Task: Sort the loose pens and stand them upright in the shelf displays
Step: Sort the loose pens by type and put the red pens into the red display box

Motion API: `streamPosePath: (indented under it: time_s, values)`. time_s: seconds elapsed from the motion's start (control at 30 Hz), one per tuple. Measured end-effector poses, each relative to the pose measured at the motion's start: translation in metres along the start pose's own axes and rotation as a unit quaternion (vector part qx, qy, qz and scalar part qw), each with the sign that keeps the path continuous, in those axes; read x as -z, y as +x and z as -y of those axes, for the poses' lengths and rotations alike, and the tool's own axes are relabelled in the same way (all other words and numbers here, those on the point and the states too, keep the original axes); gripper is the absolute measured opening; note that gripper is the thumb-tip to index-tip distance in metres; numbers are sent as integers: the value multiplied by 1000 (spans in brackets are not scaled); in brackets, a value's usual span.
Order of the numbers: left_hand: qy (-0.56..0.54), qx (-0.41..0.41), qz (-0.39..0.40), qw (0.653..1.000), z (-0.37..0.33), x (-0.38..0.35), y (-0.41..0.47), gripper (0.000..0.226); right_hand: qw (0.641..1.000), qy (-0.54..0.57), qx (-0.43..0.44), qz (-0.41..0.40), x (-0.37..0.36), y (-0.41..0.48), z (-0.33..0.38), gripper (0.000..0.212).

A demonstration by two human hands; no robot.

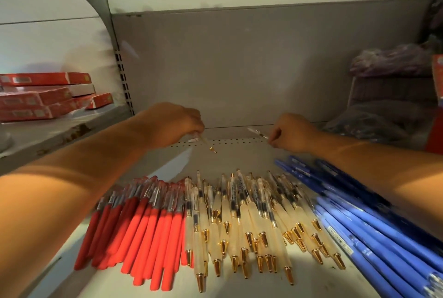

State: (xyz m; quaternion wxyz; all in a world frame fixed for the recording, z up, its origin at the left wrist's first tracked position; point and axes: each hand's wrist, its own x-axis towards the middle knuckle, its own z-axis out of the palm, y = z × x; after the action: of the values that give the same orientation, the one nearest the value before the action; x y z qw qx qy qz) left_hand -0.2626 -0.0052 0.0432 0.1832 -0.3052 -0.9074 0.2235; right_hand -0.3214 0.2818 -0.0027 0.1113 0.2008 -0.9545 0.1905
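Head view: with left hand (pixel 175 125) pinching gold-tipped pen (pixel 206 144), right hand (pixel 293 132) pinching clear pen (pixel 257 132), sort each by colour first.

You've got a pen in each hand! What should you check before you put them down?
1. Left hand grips the gold-tipped pen: ok.
2. Right hand grips the second pen: ok.
3. Red pens, cream pens and blue pens lie in separate piles: ok.
4. Second pen's colour known: cannot tell, blurred.
5. Upright display in view: not ok, none shows.
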Motion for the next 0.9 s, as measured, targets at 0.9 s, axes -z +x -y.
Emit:
streamPosePath:
  time_s: [0.9]
  values:
    - [-303, 96, 80, 945, -118, 50, 3, 23, 979, 93, -88, 160, 87, -102, -3, 24]
